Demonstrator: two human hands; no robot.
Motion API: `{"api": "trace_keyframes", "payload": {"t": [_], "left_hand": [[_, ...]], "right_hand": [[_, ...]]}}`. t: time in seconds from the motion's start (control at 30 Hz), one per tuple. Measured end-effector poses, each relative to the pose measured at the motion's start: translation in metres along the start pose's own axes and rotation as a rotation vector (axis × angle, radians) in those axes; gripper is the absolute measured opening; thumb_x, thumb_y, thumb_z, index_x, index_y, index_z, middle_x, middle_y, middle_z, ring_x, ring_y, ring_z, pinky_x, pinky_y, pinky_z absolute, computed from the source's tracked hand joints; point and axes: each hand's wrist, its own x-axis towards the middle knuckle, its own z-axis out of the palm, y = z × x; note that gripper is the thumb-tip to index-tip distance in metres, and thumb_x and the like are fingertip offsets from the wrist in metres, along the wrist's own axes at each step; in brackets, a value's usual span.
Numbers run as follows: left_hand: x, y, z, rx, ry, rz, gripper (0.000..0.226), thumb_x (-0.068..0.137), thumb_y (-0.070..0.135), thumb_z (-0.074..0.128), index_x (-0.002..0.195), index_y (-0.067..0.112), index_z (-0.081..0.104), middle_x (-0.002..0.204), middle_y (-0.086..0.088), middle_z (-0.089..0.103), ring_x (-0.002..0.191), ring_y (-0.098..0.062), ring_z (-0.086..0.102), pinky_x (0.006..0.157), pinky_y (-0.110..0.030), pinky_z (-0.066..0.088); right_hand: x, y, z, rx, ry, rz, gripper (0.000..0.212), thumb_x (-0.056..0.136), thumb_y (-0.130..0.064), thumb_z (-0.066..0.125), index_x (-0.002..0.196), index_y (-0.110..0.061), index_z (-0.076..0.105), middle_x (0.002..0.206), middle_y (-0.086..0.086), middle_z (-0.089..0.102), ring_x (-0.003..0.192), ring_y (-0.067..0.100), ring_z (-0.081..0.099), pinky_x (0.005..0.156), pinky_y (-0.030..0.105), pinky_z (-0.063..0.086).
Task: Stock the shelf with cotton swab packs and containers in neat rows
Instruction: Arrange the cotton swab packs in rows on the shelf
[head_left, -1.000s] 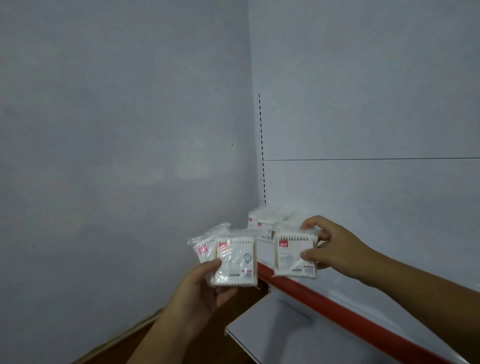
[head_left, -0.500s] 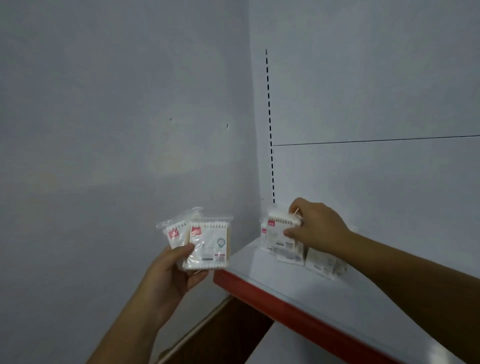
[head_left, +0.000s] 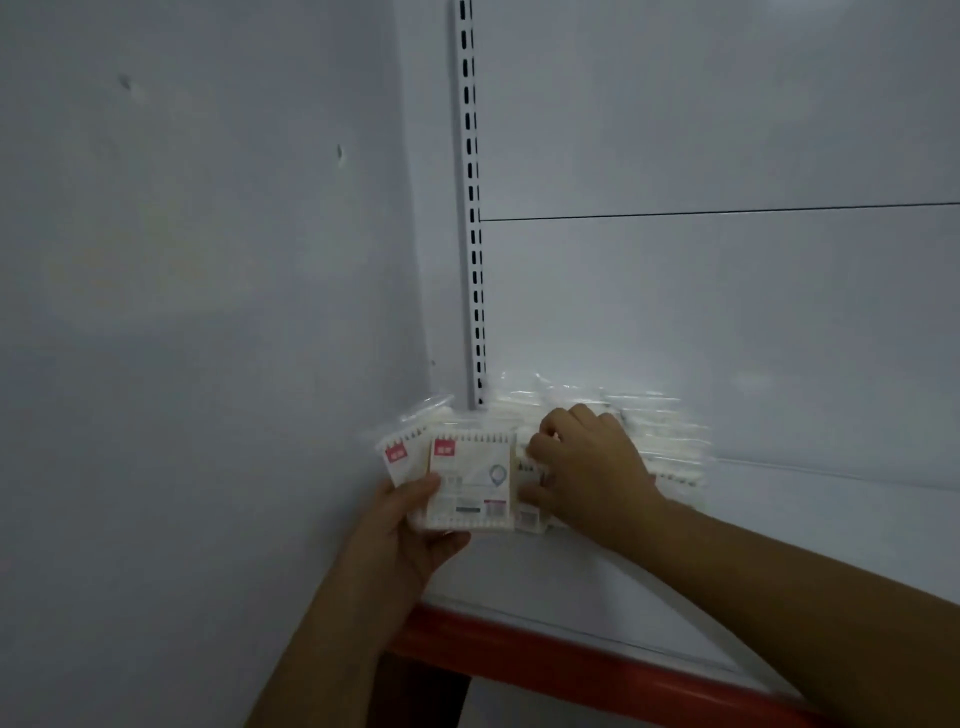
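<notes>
We list: white shelf (head_left: 571, 597), red front edge, filling five o'clock; slotted post (head_left: 470, 208) at twelve; row of swab packs (head_left: 660, 431) standing at the shelf's back corner, near centre; our right hand (head_left: 587, 467) clasping the front pack (head_left: 527, 512) of that row; our left hand (head_left: 410, 540), seven o'clock, gripping two loose packs (head_left: 472, 483) just beside it.

Two clear cotton swab packs (head_left: 470, 483) with red corner labels are fanned upright in the left hand (head_left: 410, 540) at the shelf (head_left: 571, 597)'s left edge. A blurred row of packs (head_left: 660, 436) stands in its back-left corner, with the front pack (head_left: 530, 512) pinched by the right hand (head_left: 592, 467).
</notes>
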Motion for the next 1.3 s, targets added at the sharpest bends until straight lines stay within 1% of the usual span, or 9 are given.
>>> {"api": "trace_keyframes", "payload": {"t": [0.2, 0.3, 0.53, 0.73, 0.83, 0.93, 1.07, 1.17, 1.3], "left_hand": [[0.038, -0.008, 0.003, -0.105, -0.119, -0.11, 0.029, 0.07, 0.011, 0.059, 0.099, 0.009, 0.065, 0.091, -0.015, 0.074, 0.073, -0.027, 0.073, 0.052, -0.035, 0.059], [0.049, -0.019, 0.0, -0.155, -0.125, -0.123, 0.027, 0.068, 0.012, 0.059, 0.093, 0.014, 0.067, 0.089, -0.01, 0.075, 0.075, -0.024, 0.073, 0.063, -0.04, 0.058], [0.055, -0.029, -0.002, -0.132, -0.138, -0.125, 0.039, 0.064, 0.007, 0.06, 0.102, 0.006, 0.07, 0.1, -0.014, 0.074, 0.086, -0.023, 0.072, 0.075, -0.038, 0.058], [0.053, -0.029, 0.002, -0.025, -0.114, -0.096, 0.043, 0.064, 0.005, 0.061, 0.107, -0.001, 0.064, 0.097, -0.017, 0.073, 0.08, -0.024, 0.073, 0.06, -0.029, 0.059], [0.05, -0.027, 0.002, 0.013, -0.142, -0.089, 0.053, 0.057, 0.003, 0.069, 0.109, -0.004, 0.063, 0.1, -0.022, 0.072, 0.083, -0.029, 0.072, 0.062, -0.033, 0.059], [0.045, -0.027, 0.01, 0.101, -0.188, -0.057, 0.061, 0.049, 0.009, 0.089, 0.106, -0.001, 0.067, 0.099, -0.02, 0.072, 0.084, -0.03, 0.072, 0.061, -0.032, 0.058], [0.044, -0.024, 0.018, -0.004, -0.056, -0.029, 0.041, 0.069, 0.028, 0.069, 0.104, 0.007, 0.065, 0.091, -0.014, 0.075, 0.074, -0.025, 0.073, 0.049, -0.029, 0.057], [0.044, -0.022, 0.018, -0.051, -0.032, -0.137, 0.043, 0.073, 0.038, 0.056, 0.105, 0.01, 0.066, 0.097, -0.016, 0.074, 0.077, -0.03, 0.072, 0.05, -0.033, 0.059], [0.04, -0.023, 0.019, -0.018, -0.068, -0.168, 0.04, 0.084, 0.034, 0.047, 0.109, 0.008, 0.064, 0.101, -0.019, 0.072, 0.08, -0.032, 0.069, 0.054, -0.035, 0.058]], "right_hand": [[-0.027, 0.017, -0.021, 0.189, 0.182, 0.177, 0.049, 0.077, -0.05, 0.065, 0.114, -0.019, 0.065, 0.114, -0.002, 0.064, 0.107, 0.019, 0.056, 0.088, 0.038, 0.038], [-0.048, 0.028, -0.021, 0.172, -0.002, 0.234, 0.05, 0.074, -0.054, 0.071, 0.112, -0.023, 0.066, 0.12, -0.006, 0.062, 0.113, 0.016, 0.054, 0.095, 0.039, 0.041], [-0.054, 0.029, -0.002, 0.155, 0.146, 0.334, 0.037, 0.065, -0.028, 0.085, 0.096, -0.014, 0.069, 0.103, 0.002, 0.066, 0.096, 0.023, 0.06, 0.083, 0.036, 0.044], [-0.052, 0.022, -0.022, 0.299, 0.27, 0.378, 0.033, 0.076, -0.046, 0.071, 0.098, -0.022, 0.071, 0.11, -0.01, 0.063, 0.104, 0.005, 0.053, 0.091, 0.03, 0.041], [-0.044, 0.003, -0.042, 0.574, 0.148, 0.466, 0.042, 0.066, -0.074, 0.056, 0.098, -0.045, 0.056, 0.095, -0.031, 0.06, 0.087, -0.009, 0.057, 0.072, 0.01, 0.044], [-0.038, -0.009, -0.048, 0.636, -0.012, 0.418, 0.035, 0.067, -0.057, 0.073, 0.089, -0.034, 0.059, 0.082, -0.017, 0.066, 0.07, -0.001, 0.06, 0.059, 0.022, 0.05], [-0.051, 0.019, -0.064, 0.56, 0.173, 0.503, 0.024, 0.065, -0.04, 0.081, 0.074, -0.038, 0.058, 0.071, -0.019, 0.063, 0.068, -0.001, 0.058, 0.054, 0.014, 0.043], [-0.062, 0.032, -0.061, 0.35, 0.062, 0.494, 0.03, 0.067, -0.046, 0.08, 0.087, -0.043, 0.058, 0.078, -0.02, 0.055, 0.073, 0.001, 0.053, 0.06, 0.015, 0.037], [-0.058, 0.026, -0.036, 0.168, 0.098, 0.269, 0.036, 0.066, -0.037, 0.084, 0.094, -0.018, 0.074, 0.092, -0.001, 0.066, 0.086, 0.022, 0.057, 0.072, 0.028, 0.042]]}}
